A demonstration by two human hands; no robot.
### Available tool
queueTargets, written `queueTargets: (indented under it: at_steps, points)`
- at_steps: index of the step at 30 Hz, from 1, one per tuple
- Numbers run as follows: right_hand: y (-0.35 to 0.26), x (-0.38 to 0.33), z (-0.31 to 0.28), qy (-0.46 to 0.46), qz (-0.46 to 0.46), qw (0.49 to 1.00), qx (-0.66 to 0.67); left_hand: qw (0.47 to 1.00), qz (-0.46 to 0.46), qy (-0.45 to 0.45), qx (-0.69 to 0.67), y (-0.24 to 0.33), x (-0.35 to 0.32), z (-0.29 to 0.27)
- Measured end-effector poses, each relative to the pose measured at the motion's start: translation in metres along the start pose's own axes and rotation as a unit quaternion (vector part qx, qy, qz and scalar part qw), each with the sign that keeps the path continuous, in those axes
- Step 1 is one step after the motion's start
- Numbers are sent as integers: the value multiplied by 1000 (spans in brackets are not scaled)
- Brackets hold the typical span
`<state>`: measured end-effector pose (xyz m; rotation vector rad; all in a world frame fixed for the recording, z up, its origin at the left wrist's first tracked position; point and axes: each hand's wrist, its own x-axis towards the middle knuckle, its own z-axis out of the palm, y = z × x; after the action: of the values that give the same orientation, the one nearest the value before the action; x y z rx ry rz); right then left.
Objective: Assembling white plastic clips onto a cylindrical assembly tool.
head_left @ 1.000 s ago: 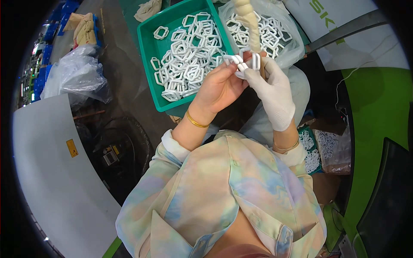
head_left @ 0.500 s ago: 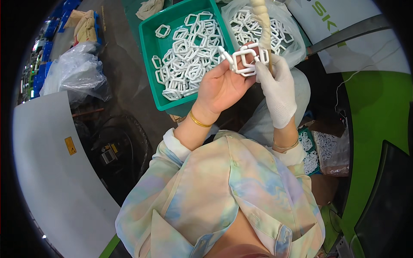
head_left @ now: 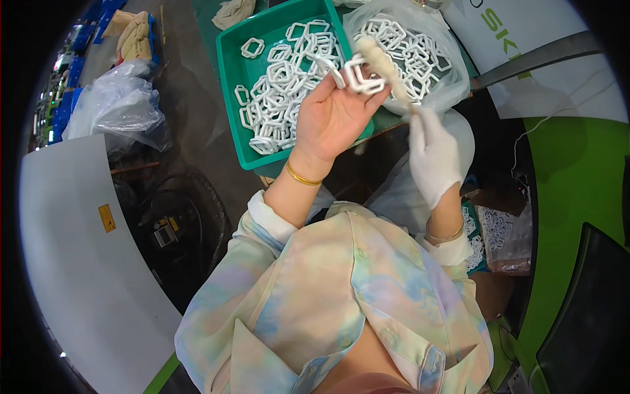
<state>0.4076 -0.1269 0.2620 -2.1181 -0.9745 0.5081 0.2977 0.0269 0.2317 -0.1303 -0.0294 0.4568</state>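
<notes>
The person's bare left hand is held palm up over the near right part of a green tray. Its thumb and fingers are bent against a few white open-centred frames, which stand up from the fingertips; how each one is gripped cannot be told. A gold bracelet rings that wrist.

The right hand, in a white knitted glove, is to the right of the left hand and a little nearer the person. It is slightly blurred, but its fingers are together, clamped on the near end of a cream-wrapped stick. The stick leans far and left, its thick wrapped end just beside the held frames; whether the two touch cannot be told.

Many loose white frames lie in the tray, heaped mostly in its middle and right, with one lying apart near the far left corner. Right of the tray, an open clear plastic bag holds more frames. Tray and bag rest on a green bench, and a crumpled pale cloth lies past the tray's far left corner.

Low on the right, near the person's right forearm, is another heap of frames, beside a second clear bag with frames inside.
</notes>
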Motion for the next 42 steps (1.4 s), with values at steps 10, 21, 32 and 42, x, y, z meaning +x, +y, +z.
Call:
queueTargets:
  at_steps: [10, 21, 32, 42]
  points:
    - [27, 14, -33, 150, 51, 978, 139, 872, 63, 89, 477, 1, 71, 11]
    - [86, -4, -52, 151, 112, 974, 129, 235, 121, 6, 964, 111, 28, -13]
    - [79, 1, -39, 123, 84, 980, 133, 148, 62, 75, 984, 130, 10, -20]
    - [79, 0, -30, 110, 73, 981, 141, 187, 29, 109, 976, 176, 1, -5]
